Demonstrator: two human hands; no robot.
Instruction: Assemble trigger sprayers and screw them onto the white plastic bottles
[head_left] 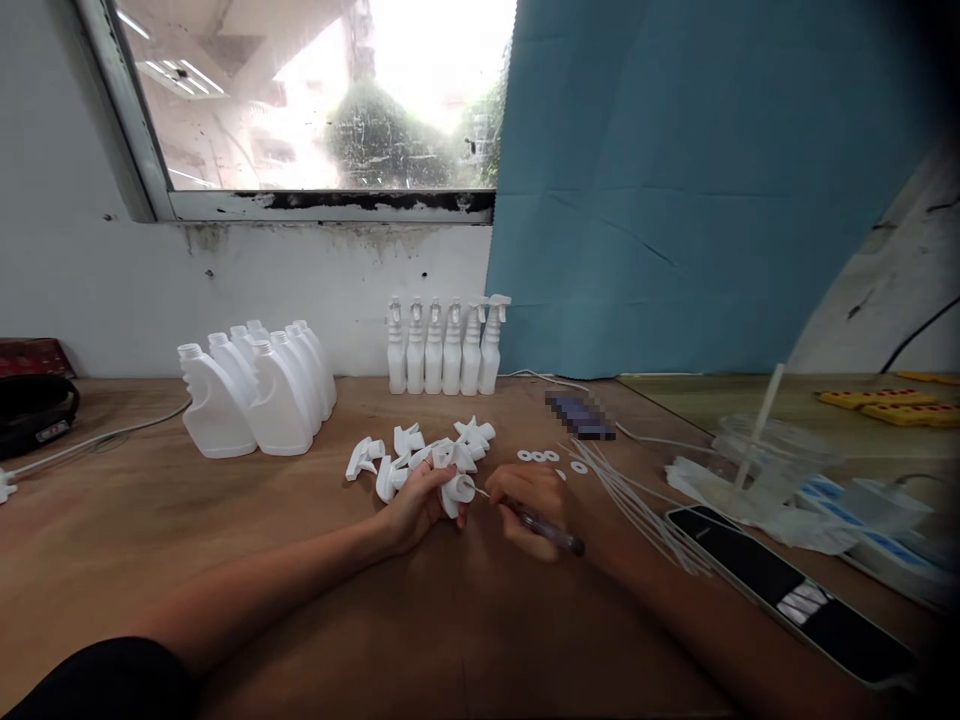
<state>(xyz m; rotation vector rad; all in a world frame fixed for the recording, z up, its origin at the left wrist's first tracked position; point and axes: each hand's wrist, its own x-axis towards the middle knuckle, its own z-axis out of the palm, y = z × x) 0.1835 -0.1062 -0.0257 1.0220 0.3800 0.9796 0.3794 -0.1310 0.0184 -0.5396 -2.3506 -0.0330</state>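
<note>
My left hand (420, 505) is wrapped round a white trigger spray head (458, 488), its round collar facing right. In my right hand (529, 500) is a slim screwdriver-like tool (541, 527) with a dark handle. The tool's thin tip points into or right at the collar's opening; how deep it reaches I cannot tell. Just behind my left hand lies a loose pile of white trigger spray heads (405, 440). Several flat white washers (538, 456) rest beyond my right hand. A bundle of thin clear tubes (637, 505) runs along the table to its right.
White spray bottles with trigger heads (442, 350) stand in a row by the wall. Headless white bottles (259, 395) are grouped at left. On the right are a long black-topped device (787, 590), a power strip (885, 545) and a clear plastic container (772, 450). Cables cross the table.
</note>
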